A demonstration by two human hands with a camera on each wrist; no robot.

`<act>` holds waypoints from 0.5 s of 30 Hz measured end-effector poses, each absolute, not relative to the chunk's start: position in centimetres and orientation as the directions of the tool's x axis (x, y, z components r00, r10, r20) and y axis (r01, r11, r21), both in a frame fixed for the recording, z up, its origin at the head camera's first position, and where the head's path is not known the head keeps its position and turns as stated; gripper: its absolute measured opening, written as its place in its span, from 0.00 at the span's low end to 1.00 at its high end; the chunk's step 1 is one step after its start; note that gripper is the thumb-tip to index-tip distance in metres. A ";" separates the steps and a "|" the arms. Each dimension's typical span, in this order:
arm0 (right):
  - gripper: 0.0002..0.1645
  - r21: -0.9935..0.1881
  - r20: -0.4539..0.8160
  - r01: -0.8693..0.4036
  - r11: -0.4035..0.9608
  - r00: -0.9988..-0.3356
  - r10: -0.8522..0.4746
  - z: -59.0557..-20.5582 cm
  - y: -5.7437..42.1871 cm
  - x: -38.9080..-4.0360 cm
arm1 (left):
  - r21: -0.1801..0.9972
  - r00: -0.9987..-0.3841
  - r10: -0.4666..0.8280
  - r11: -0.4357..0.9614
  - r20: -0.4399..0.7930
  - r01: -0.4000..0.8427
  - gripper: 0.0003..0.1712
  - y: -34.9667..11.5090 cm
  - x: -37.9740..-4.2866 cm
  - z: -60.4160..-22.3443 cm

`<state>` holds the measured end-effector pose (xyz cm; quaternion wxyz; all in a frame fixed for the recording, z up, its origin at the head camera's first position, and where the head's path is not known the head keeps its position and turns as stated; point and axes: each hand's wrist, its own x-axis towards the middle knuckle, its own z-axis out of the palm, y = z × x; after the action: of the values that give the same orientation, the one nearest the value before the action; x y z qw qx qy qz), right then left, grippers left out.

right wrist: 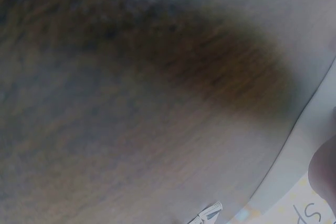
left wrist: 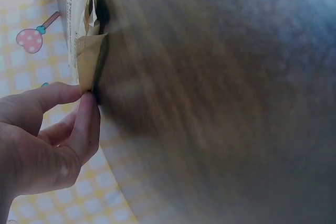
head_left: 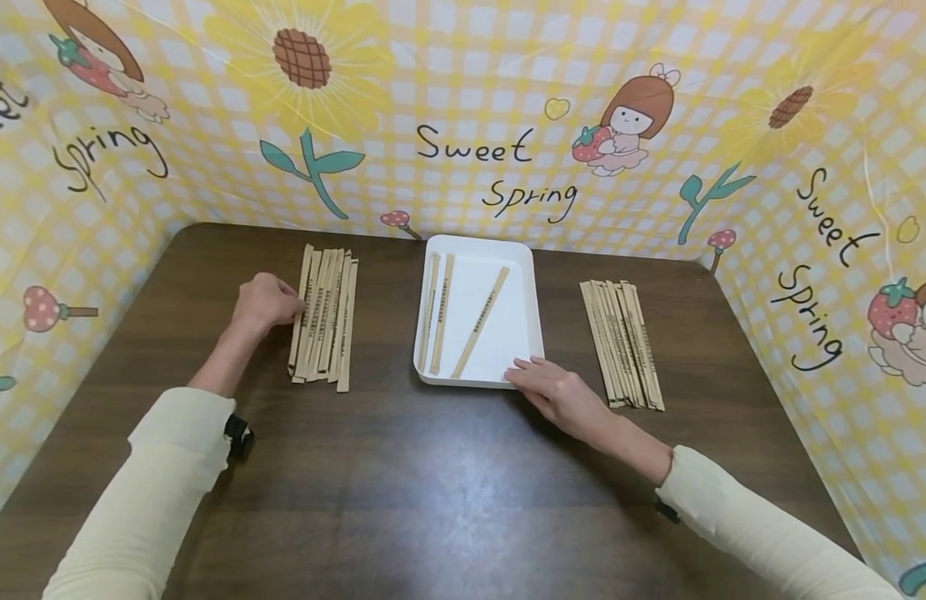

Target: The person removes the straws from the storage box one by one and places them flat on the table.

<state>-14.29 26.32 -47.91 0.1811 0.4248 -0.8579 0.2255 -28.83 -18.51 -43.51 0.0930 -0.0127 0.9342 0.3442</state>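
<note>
My left hand is at the left edge of a pile of paper-wrapped chopsticks. In the left wrist view its thumb and fingers pinch the side of one brown chopstick wrapper. Three wrapped chopstick packets lie in a white tray, two near its left wall and one slanted in the middle. My right hand rests with extended fingers on the tray's near right corner. Only part of that hand shows at the border of the right wrist view.
A second pile of paper-wrapped chopsticks lies right of the tray, beyond my right hand. Everything stands on a dark wooden table. A yellow checked cloth with printed flowers walls the back and sides.
</note>
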 end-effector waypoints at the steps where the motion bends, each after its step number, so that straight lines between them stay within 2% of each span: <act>1: 0.23 -0.232 0.506 -0.811 0.537 -0.572 -0.646 -47.9 26.3 -14.3 | 0.639 -0.983 0.041 0.765 -0.180 -0.085 0.15 -18.5 -28.8 -43.4; 9: 0.24 -0.231 0.513 -0.814 0.532 -0.567 -0.645 -48.0 26.3 -14.3 | 0.589 -0.988 0.041 0.806 -0.152 -0.057 0.18 -18.6 -29.3 -42.3; 15: 0.24 -0.229 0.517 -0.815 0.532 -0.565 -0.643 -48.0 26.3 -14.3 | 0.595 -0.984 0.103 0.803 -0.147 -0.005 0.21 -16.1 -29.5 -40.7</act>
<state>-14.29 26.32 -48.00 0.1886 0.4267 -0.8546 0.2279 -29.48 -16.08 -40.74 0.0863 0.0259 0.9457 0.3124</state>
